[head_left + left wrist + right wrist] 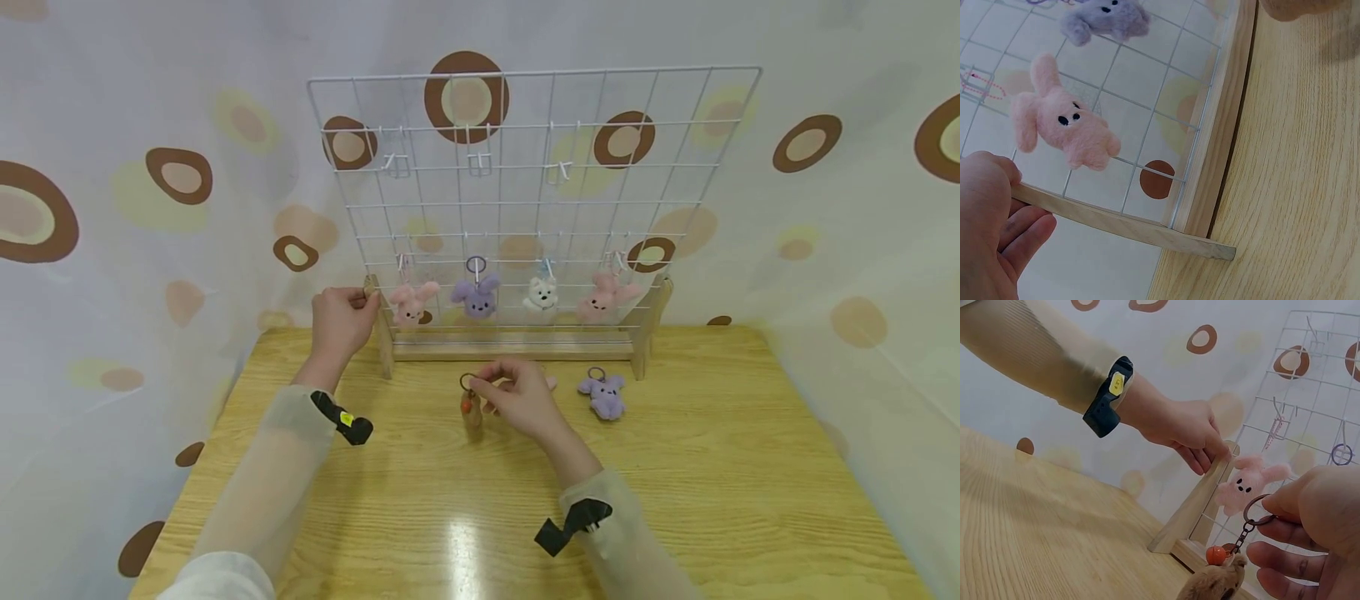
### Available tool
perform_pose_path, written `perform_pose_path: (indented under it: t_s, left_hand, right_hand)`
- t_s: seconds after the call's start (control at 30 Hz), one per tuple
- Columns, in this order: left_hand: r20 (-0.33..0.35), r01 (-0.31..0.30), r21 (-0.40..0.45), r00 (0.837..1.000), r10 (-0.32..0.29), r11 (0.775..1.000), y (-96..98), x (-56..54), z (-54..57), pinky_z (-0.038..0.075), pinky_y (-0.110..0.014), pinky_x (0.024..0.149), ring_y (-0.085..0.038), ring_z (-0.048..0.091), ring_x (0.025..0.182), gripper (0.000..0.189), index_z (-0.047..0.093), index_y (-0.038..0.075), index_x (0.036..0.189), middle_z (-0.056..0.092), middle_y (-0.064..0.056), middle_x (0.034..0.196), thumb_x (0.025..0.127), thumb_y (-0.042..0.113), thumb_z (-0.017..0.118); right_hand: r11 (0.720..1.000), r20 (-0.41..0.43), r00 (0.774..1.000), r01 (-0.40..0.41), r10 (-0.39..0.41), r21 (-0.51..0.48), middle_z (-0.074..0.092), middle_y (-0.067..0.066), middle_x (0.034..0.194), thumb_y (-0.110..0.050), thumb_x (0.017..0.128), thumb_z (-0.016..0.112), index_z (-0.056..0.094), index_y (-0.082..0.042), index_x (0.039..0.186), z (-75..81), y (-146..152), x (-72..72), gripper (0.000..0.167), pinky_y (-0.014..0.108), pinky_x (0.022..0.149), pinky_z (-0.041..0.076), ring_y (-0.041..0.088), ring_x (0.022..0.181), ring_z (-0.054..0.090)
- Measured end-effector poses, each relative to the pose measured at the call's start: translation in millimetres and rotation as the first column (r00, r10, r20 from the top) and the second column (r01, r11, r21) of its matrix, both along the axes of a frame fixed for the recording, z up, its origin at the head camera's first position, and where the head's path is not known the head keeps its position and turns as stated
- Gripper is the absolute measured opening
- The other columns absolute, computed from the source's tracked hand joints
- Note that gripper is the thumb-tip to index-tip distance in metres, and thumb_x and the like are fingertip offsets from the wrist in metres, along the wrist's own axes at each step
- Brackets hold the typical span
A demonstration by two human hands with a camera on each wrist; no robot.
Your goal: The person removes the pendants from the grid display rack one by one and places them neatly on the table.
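My left hand (341, 325) grips the top of the wooden left leg (1147, 232) of a white wire grid rack (534, 73). In my right hand (521, 400), thumb and fingers pinch the metal ring (1249, 511) of a brown plush keychain (1213, 584). An orange bell (1215, 555) hangs on its chain, and the plush dangles over the table in front of the rack. Nearest to my left hand on the rack is a pink plush rabbit keychain (1072, 128). Part of a pinkish thing (552, 382) shows behind my right hand, mostly hidden.
Along the rack's lower row hang a purple plush (477, 298), a white plush (542, 295) and another pink plush (602, 298). Bare white hooks (480, 160) sit higher on the grid. Another purple plush keychain (606, 398) lies on the wooden table (720, 467) at right.
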State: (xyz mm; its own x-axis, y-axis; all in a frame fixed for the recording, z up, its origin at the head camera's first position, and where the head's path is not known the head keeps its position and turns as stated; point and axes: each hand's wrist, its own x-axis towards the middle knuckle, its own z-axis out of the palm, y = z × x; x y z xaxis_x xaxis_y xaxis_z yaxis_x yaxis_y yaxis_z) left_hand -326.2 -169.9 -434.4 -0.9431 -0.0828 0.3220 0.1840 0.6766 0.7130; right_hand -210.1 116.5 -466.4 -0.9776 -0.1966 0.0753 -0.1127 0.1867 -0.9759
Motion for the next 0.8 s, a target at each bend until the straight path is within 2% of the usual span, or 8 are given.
perform_pose_path:
  t_s: [0.07, 0.2, 0.47, 0.6, 0.7, 0.8]
  left_hand:
    - [-0.010, 0.001, -0.003, 1.000, -0.001, 1.000, 0.2, 0.3, 0.7, 0.055, -0.031, 0.059, -0.023, 0.073, 0.067, 0.030, 0.083, -0.001, 0.093, 0.078, -0.013, 0.082, 0.104, 0.023, 0.068]
    - [-0.017, 0.003, -0.008, 1.000, -0.003, 1.000, 0.3, 0.8, 1.2, 0.056, -0.035, 0.060, -0.024, 0.073, 0.066, 0.030, 0.083, -0.001, 0.092, 0.077, -0.014, 0.080, 0.104, 0.022, 0.068]
    - [0.013, 0.000, 0.001, 1.000, 0.000, 1.000, -0.5, 1.1, 0.3, 0.059, -0.039, 0.065, -0.025, 0.075, 0.073, 0.030, 0.083, -0.001, 0.098, 0.078, -0.015, 0.086, 0.104, 0.023, 0.068]
    - [0.013, 0.000, 0.010, 1.000, 0.000, 1.000, -1.0, 0.5, 0.2, 0.060, -0.040, 0.065, -0.025, 0.075, 0.074, 0.029, 0.083, -0.001, 0.098, 0.078, -0.015, 0.086, 0.104, 0.023, 0.068]
    - [0.007, 0.002, 0.012, 1.000, -0.003, 1.000, -1.2, 0.1, -0.1, 0.060, -0.041, 0.066, -0.026, 0.076, 0.074, 0.029, 0.083, -0.001, 0.097, 0.078, -0.015, 0.086, 0.103, 0.023, 0.069]
    - [-0.003, 0.005, 0.012, 1.000, -0.005, 1.000, -1.6, -0.5, -0.4, 0.061, -0.042, 0.067, -0.027, 0.076, 0.075, 0.029, 0.083, -0.001, 0.097, 0.078, -0.015, 0.086, 0.103, 0.023, 0.069]
  right_hand:
    - [1.000, 0.015, 1.000, 0.001, -0.001, 0.004, 0.074, 0.008, 0.095, -0.010, 0.101, 0.074, 0.073, 0.000, 0.102, -1.7, 1, 0.6, 0.010, 0.044, 0.064, 0.059, 0.027, 0.066, 0.069]
    - [1.000, 0.037, 0.999, 0.002, -0.003, 0.016, 0.073, 0.008, 0.097, -0.011, 0.102, 0.073, 0.073, -0.001, 0.103, -7.6, 2, 0.3, 0.010, 0.053, 0.068, 0.059, 0.034, 0.070, 0.070]
    - [0.999, 0.052, 0.999, 0.013, -0.015, 0.034, 0.071, 0.013, 0.099, -0.010, 0.101, 0.073, 0.072, 0.002, 0.104, -22.2, 4, -2.7, 0.012, 0.037, 0.061, 0.056, 0.029, 0.067, 0.066]
    - [0.999, 0.065, 0.998, 0.021, -0.023, 0.035, 0.071, 0.013, 0.098, -0.009, 0.102, 0.073, 0.072, 0.002, 0.104, -28.1, 6, -5.0, 0.012, 0.037, 0.060, 0.056, 0.039, 0.070, 0.067]
    - [0.999, 0.077, 0.996, 0.030, -0.033, 0.037, 0.071, 0.011, 0.097, -0.010, 0.102, 0.073, 0.073, 0.000, 0.103, -29.8, 6, -6.7, 0.010, 0.044, 0.062, 0.057, 0.048, 0.076, 0.067]
    - [0.998, 0.094, 0.994, 0.047, -0.051, 0.044, 0.071, 0.009, 0.096, -0.010, 0.102, 0.072, 0.074, -0.002, 0.104, -30.1, 6, -8.5, 0.009, 0.050, 0.065, 0.058, 0.051, 0.080, 0.067]
